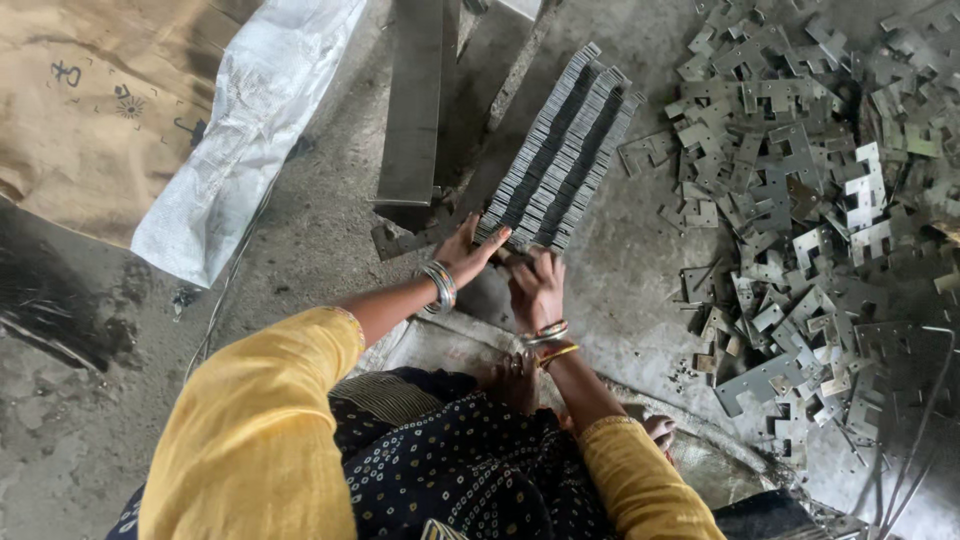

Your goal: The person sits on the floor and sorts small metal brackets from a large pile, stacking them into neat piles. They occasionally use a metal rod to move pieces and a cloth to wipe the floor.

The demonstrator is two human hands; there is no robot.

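Concrete floor (320, 230): stacked metal stampings (565, 150) centre far; loose stampings heap (810, 200) right; white sack (240, 130), cardboard (90, 100) far left.

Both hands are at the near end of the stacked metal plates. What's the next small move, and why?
Probably press the near end square. The left hand and right hand both rest at the near end of the row of stacked plates, whose edges look staggered, while the loose plates lie to the right.

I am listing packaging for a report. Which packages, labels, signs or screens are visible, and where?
Brown paper sack: top left on the floor, crumpled, with dark printed marks.
White woven plastic bag: beside the sack, long, folded, lying diagonally.
No signs or screens visible.
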